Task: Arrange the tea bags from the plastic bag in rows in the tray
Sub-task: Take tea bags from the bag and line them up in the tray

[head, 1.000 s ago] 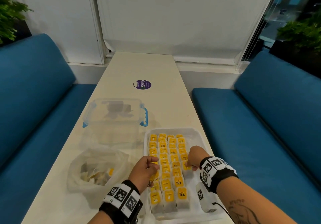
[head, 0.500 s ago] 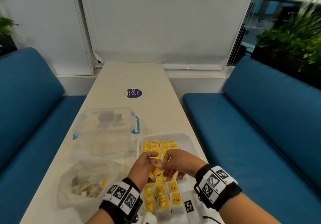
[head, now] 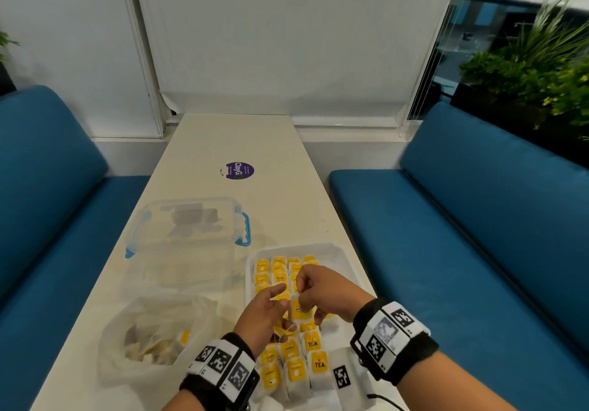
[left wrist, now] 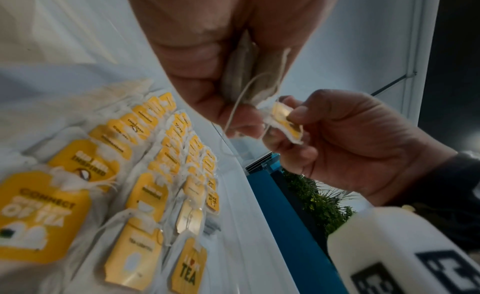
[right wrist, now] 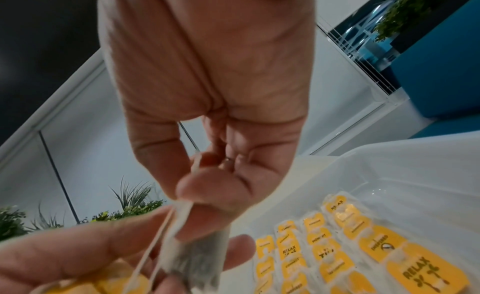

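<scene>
Tea bags in rows in tray

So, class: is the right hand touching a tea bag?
Touching. The left wrist view shows the right hand pinching the tea bag between thumb and fingertip.

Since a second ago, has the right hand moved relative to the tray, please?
Yes. The right hand has lifted off the rows and shifted left over the tray, now pinching a tea bag.
</scene>
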### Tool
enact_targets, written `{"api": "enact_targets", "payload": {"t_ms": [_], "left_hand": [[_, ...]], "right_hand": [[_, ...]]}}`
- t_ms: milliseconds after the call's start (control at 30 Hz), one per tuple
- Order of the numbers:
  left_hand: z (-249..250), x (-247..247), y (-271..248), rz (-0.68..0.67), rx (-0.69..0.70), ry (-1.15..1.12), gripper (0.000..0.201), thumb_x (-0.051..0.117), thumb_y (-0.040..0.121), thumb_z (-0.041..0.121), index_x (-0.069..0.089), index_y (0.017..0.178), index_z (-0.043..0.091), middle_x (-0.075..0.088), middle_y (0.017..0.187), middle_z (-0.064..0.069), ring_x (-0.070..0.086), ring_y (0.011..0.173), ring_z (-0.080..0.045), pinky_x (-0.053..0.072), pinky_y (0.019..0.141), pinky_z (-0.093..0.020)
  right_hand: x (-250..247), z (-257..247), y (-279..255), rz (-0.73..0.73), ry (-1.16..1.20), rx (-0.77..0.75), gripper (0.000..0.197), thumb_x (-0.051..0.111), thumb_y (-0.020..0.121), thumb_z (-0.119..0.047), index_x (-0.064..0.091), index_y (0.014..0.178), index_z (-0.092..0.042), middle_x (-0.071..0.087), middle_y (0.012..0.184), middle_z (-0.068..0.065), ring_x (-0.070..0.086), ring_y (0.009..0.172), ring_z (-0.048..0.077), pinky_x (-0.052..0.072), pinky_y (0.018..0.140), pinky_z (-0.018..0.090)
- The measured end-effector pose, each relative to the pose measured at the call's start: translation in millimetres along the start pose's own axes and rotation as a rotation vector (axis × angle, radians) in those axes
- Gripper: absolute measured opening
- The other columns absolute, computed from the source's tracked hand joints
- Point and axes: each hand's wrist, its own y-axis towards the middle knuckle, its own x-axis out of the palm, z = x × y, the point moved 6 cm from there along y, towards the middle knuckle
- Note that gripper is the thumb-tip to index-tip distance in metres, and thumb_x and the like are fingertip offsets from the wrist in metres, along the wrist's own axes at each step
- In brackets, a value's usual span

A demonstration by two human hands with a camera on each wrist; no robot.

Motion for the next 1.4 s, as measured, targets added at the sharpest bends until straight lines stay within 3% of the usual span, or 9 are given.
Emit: {"api": "enact_targets", "payload": {"t_ms": [133, 267, 433, 567, 667, 800, 967, 1200, 1400], "left_hand": [[1, 2, -1, -0.048, 0.034, 0.114, 0.021, 0.05, 0.094, 0.017, 0.05, 0.115, 0.022, 0.06, 0.071, 0.0, 0.054, 0.047, -0.005, 0.037, 0.04, -0.015], [-2, 2, 1, -0.081, 0.03, 0.137, 0.003, 0.056, 0.091, 0.011, 0.055, 0.093, 0.012, 0.057, 0.067, -0.001, 0.051, 0.043, -0.004, 0.037, 0.042, -0.019], [-4, -4, 7, 0.001, 0.042, 0.13, 0.012, 0.058, 0.089, 0.008, 0.052, 0.078, 0.008, 0.057, 0.064, -0.006, 0.05, 0.04, -0.003, 0.039, 0.041, -0.018], [-4, -7, 10, 0.061, 0.046, 0.118, 0.019, 0.06, 0.088, 0.014, 0.049, 0.074, 0.009, 0.056, 0.061, -0.005, 0.049, 0.042, -0.006, 0.039, 0.044, -0.02], [-5, -8, 10, 0.082, 0.021, 0.089, 0.017, 0.056, 0.091, 0.011, 0.05, 0.075, 0.01, 0.055, 0.064, -0.005, 0.048, 0.045, -0.009, 0.038, 0.043, -0.021], [-7, -10, 8, 0.128, -0.024, 0.04, 0.014, 0.048, 0.095, 0.018, 0.053, 0.083, 0.013, 0.054, 0.076, -0.005, 0.046, 0.05, -0.013, 0.038, 0.039, -0.018], [-14, -16, 8, 0.161, -0.109, -0.075, 0.011, 0.05, 0.095, 0.022, 0.053, 0.088, 0.015, 0.053, 0.083, -0.007, 0.043, 0.052, -0.017, 0.04, 0.043, -0.021], [-22, -22, 7, 0.138, -0.163, -0.234, 0.021, 0.037, 0.09, 0.0, 0.054, 0.095, 0.012, 0.051, 0.081, -0.009, 0.045, 0.05, -0.019, 0.042, 0.044, -0.023], [-24, -27, 7, 0.123, -0.161, -0.219, 0.039, 0.029, 0.079, -0.015, 0.054, 0.093, 0.012, 0.049, 0.09, -0.011, 0.046, 0.055, -0.021, 0.044, 0.051, -0.027]], "right_hand": [[-2, -4, 2, 0.0, 0.009, -0.026, 0.025, 0.053, 0.075, 0.009, 0.048, 0.08, -0.016, 0.047, 0.061, 0.0, 0.044, 0.048, 0.013, 0.04, 0.042, 0.022], [-6, -4, 5, 0.059, 0.077, -0.047, 0.028, 0.055, 0.074, 0.012, 0.051, 0.083, -0.014, 0.053, 0.062, 0.002, 0.045, 0.046, 0.015, 0.038, 0.042, 0.023], [-5, -2, 6, 0.062, 0.136, -0.048, 0.02, 0.067, 0.079, 0.002, 0.058, 0.09, -0.012, 0.057, 0.064, 0.001, 0.052, 0.05, 0.01, 0.043, 0.043, 0.021], [-1, 8, 6, 0.046, 0.067, 0.024, 0.015, 0.07, 0.079, -0.006, 0.056, 0.077, -0.012, 0.056, 0.063, 0.003, 0.053, 0.049, 0.009, 0.042, 0.041, 0.019], [-7, 10, 7, 0.081, 0.027, 0.03, 0.014, 0.068, 0.083, -0.011, 0.057, 0.074, -0.012, 0.056, 0.063, 0.003, 0.052, 0.053, 0.009, 0.04, 0.042, 0.019], [-25, 5, 6, 0.174, -0.108, 0.018, 0.01, 0.063, 0.088, -0.021, 0.063, 0.085, -0.011, 0.055, 0.064, -0.002, 0.048, 0.053, 0.005, 0.038, 0.044, 0.017], [-37, -4, 7, 0.119, 0.116, -0.029, 0.012, 0.063, 0.088, -0.018, 0.064, 0.077, -0.014, 0.061, 0.071, 0.002, 0.053, 0.064, 0.01, 0.039, 0.047, 0.019], [-45, 10, 18, 0.177, -0.264, 0.099, 0.014, 0.054, 0.094, -0.024, 0.059, 0.089, -0.013, 0.057, 0.067, -0.001, 0.048, 0.055, 0.006, 0.039, 0.046, 0.018], [-41, 41, 19, -0.05, -0.601, 0.338, 0.022, 0.048, 0.096, -0.021, 0.059, 0.11, -0.007, 0.057, 0.063, 0.0, 0.048, 0.051, 0.007, 0.04, 0.048, 0.017]]}}
